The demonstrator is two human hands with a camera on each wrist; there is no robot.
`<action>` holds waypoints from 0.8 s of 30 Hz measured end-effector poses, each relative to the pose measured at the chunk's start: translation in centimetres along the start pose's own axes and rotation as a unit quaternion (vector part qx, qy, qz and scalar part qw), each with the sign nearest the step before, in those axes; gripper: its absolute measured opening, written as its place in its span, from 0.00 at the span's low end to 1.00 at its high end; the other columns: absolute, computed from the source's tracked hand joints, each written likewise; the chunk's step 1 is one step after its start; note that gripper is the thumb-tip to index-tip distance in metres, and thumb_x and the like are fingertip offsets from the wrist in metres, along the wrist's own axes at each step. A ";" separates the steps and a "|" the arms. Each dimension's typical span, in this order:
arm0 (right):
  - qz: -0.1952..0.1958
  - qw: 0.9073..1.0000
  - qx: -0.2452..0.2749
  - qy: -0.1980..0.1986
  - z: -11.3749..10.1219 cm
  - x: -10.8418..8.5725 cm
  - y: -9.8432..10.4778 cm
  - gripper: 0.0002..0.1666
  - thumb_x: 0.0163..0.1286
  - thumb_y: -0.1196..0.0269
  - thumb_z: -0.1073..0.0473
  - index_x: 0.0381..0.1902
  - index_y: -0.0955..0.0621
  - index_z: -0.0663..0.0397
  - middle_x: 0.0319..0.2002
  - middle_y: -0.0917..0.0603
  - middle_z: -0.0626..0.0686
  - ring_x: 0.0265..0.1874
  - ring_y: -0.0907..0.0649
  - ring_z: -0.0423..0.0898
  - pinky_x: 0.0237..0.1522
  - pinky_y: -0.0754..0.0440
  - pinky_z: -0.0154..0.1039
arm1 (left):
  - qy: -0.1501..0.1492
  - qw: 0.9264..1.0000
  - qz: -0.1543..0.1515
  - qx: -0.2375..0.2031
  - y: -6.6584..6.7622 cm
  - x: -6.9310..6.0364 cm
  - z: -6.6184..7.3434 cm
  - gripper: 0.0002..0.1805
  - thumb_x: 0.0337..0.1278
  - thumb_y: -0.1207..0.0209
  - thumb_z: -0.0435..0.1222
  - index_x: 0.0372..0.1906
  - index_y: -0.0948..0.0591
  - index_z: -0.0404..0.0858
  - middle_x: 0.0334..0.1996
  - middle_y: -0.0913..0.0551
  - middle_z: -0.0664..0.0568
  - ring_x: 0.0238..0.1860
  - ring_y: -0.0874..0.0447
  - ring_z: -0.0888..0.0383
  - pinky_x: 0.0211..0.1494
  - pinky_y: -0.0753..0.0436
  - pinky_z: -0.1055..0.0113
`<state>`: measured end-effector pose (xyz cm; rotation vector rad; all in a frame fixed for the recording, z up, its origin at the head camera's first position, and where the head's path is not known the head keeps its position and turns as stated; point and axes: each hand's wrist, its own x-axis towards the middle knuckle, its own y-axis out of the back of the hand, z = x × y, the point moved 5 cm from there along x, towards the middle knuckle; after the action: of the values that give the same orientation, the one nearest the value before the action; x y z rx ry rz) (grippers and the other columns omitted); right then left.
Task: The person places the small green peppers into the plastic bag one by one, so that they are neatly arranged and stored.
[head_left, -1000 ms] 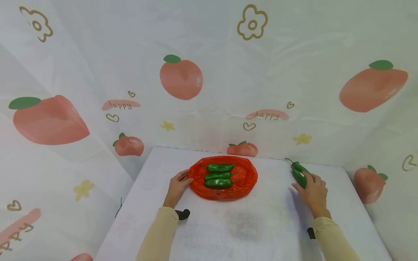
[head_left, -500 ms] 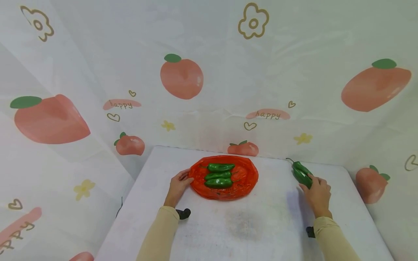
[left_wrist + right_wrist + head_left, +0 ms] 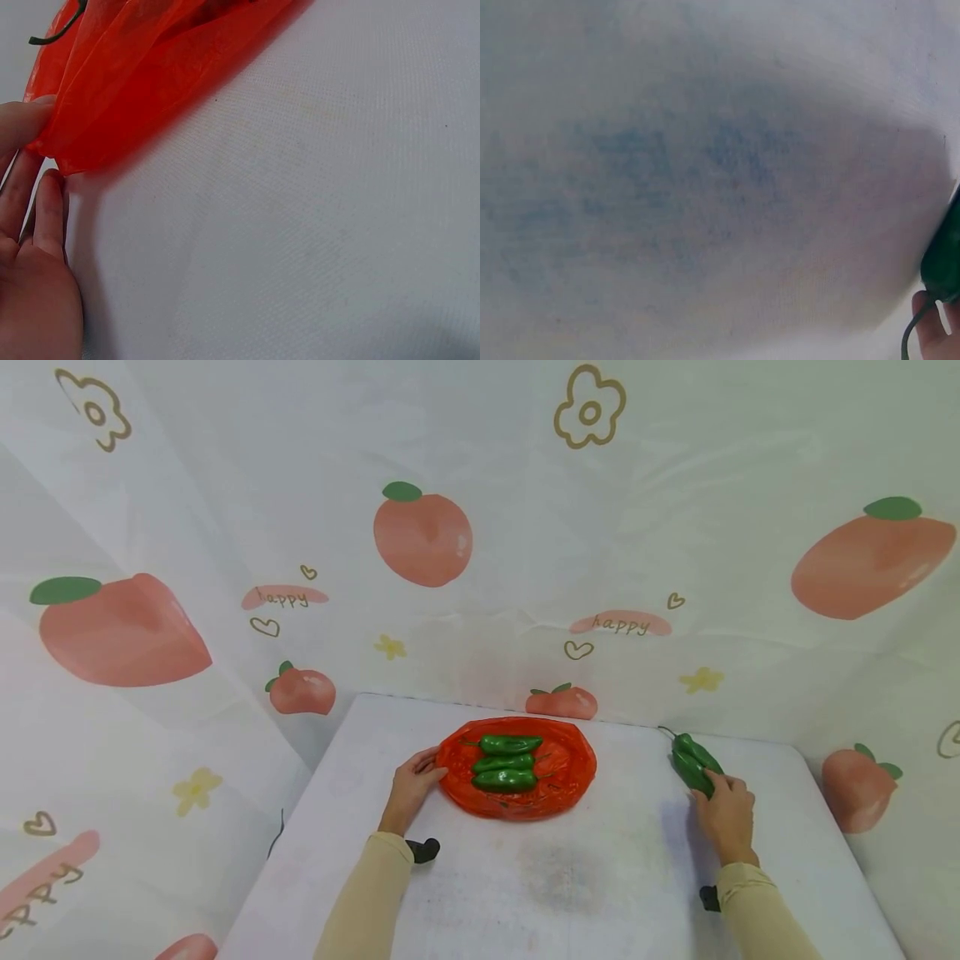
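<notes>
In the head view my left hand [image 3: 408, 789] pinches the left rim of a round red plastic bag [image 3: 567, 777], spread like a shallow bowl. The left wrist view has the thumb over the bag's edge [image 3: 127, 131] and fingers beneath it. Three glossy green peppers [image 3: 504, 781] lie side by side inside. At the table's right, my right hand [image 3: 727, 818] holds the near end of a green pepper [image 3: 686, 767], its thumb and fingers at that end. Another green pepper [image 3: 701, 753] lies against it. The right wrist view catches only a dark pepper [image 3: 945, 262], its curved stem and fingertips.
The white table [image 3: 555, 877] carries faint stains. A patterned white cloth wall [image 3: 510, 643] rises behind it and along both sides. A thin dark cord [image 3: 277, 833] shows at the left table edge. Black wrist fittings [image 3: 425, 850] stick out near the sleeves.
My right hand has slid back along the pepper toward its near end, baring more of both peppers. My left hand keeps its place on the bag. The head view has shifted slightly.
</notes>
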<state>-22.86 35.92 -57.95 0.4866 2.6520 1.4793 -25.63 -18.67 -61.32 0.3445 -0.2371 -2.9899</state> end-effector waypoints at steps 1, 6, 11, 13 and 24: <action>0.000 1.000 -0.001 0.000 0.0 0.0 0.0 0.29 0.72 0.42 0.64 0.68 0.30 0.71 0.63 0.34 0.79 0.59 0.33 0.77 0.60 0.29 0.73 | 0.002 1.000 0.000 -0.003 0.0 0.0 0.0 0.26 0.64 0.33 0.37 0.66 0.21 0.46 0.68 0.22 0.49 0.70 0.24 0.51 0.75 0.24 0.54; -0.002 1.000 -0.003 0.001 0.0 -0.2 -0.1 0.29 0.70 0.44 0.68 0.67 0.29 0.72 0.62 0.33 0.79 0.58 0.32 0.76 0.61 0.29 0.72 | 0.004 1.000 0.003 -0.002 -0.1 -0.1 0.0 0.25 0.64 0.33 0.37 0.66 0.21 0.45 0.68 0.21 0.48 0.70 0.24 0.50 0.75 0.24 0.54; 0.005 1.000 0.001 0.016 0.0 -0.3 -0.3 0.28 0.70 0.42 0.68 0.66 0.28 0.73 0.60 0.31 0.80 0.56 0.31 0.77 0.59 0.28 0.72 | 0.000 1.000 0.002 -0.001 -0.1 -0.1 0.0 0.25 0.65 0.34 0.37 0.67 0.22 0.45 0.68 0.22 0.48 0.70 0.24 0.49 0.75 0.24 0.53; 0.005 1.000 -0.001 0.020 0.0 -0.3 -0.4 0.27 0.70 0.42 0.68 0.66 0.28 0.73 0.60 0.31 0.80 0.56 0.31 0.78 0.59 0.28 0.72 | 0.001 1.000 0.001 0.002 -0.1 -0.1 -0.1 0.26 0.65 0.34 0.38 0.67 0.22 0.46 0.69 0.22 0.48 0.71 0.25 0.49 0.75 0.24 0.53; 0.029 0.998 -0.001 0.051 -0.9 -1.0 -0.3 0.25 0.71 0.41 0.69 0.65 0.27 0.73 0.59 0.30 0.80 0.56 0.29 0.79 0.60 0.28 0.74 | -0.026 1.000 0.000 -0.003 -0.1 -0.1 0.1 0.27 0.64 0.33 0.37 0.67 0.22 0.43 0.69 0.22 0.45 0.71 0.25 0.47 0.75 0.25 0.52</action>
<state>-22.19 34.70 -57.79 0.5059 2.7367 1.5632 -25.56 -18.57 -61.23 0.2658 -0.2331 -3.0024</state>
